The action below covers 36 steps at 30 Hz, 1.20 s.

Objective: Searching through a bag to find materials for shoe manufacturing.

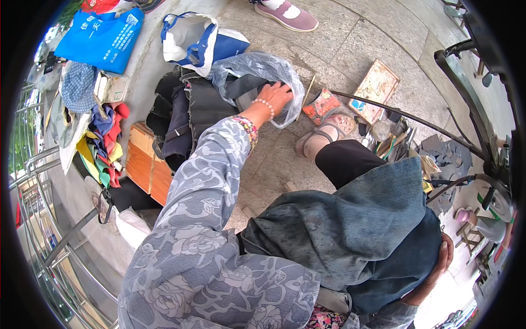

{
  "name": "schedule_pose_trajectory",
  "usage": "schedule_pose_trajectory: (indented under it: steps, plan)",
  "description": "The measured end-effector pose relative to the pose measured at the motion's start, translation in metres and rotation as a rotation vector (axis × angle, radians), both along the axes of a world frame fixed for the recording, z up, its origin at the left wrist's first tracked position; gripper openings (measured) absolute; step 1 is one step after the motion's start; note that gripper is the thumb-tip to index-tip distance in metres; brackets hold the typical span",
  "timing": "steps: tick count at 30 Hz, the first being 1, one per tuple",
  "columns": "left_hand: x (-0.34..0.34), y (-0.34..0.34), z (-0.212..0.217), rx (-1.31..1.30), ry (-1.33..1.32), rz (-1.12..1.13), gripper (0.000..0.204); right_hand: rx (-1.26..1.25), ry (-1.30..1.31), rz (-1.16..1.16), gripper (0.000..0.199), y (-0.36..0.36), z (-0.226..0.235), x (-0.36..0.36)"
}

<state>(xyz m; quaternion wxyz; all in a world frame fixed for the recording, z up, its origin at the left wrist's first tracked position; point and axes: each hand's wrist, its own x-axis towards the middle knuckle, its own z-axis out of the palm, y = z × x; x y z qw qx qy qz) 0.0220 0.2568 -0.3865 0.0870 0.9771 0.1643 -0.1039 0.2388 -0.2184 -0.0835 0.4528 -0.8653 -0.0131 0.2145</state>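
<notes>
My left hand (273, 98), wearing a pale bead bracelet, reaches into the mouth of a clear plastic bag (290, 74). Its fingers are slightly apart over dark grey flat pieces (245, 86) inside; the fingertips are partly hidden. Worn blue-grey denim cloth (350, 219) drapes over my lap and right thigh. On the far right edge of that cloth lies my right hand (440, 263), with its fingers stretched out along a darker blue part. The palm is out of sight.
Black bags (211, 112) stand beside the plastic bag, next to an orange wooden box (145, 159). A blue-and-white bag (227, 44) sits behind. Colourful cloth scraps (104, 137) hang at left. A shallow tray (378, 88), tools and a dark metal rod (402, 114) lie right of my foot.
</notes>
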Motion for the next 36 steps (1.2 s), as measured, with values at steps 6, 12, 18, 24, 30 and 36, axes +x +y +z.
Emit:
schedule_pose_trajectory:
  steps: [6, 12, 18, 24, 30, 36]
  plan:
    - [0.020, 0.015, -0.015, 0.024, 0.417, 0.013, 0.031, -0.035, -0.057, -0.144, 0.037, -0.010, -0.015, -0.003]
    - [-0.041, 0.044, 0.005, 0.000, 0.478, 0.224, 0.038, 0.007, -0.015, -0.061, 0.038, -0.034, -0.015, 0.009]
    - [-0.054, 0.020, 0.010, 0.024, 0.298, 0.196, 0.041, 0.087, 0.032, 0.004, 0.039, -0.039, -0.018, 0.012]
    - [-0.019, -0.044, -0.004, -0.199, -0.078, 0.450, 0.076, 0.048, 0.002, 0.042, 0.038, -0.035, -0.013, 0.014]
    - [-0.025, -0.035, -0.027, -0.228, 0.295, 0.613, 0.041, 0.076, 0.032, 0.035, 0.036, -0.039, -0.018, 0.015]
    - [-0.095, -0.041, -0.014, -0.311, 0.252, 0.489, 0.021, 0.069, 0.012, -0.009, 0.036, -0.040, -0.016, 0.013]
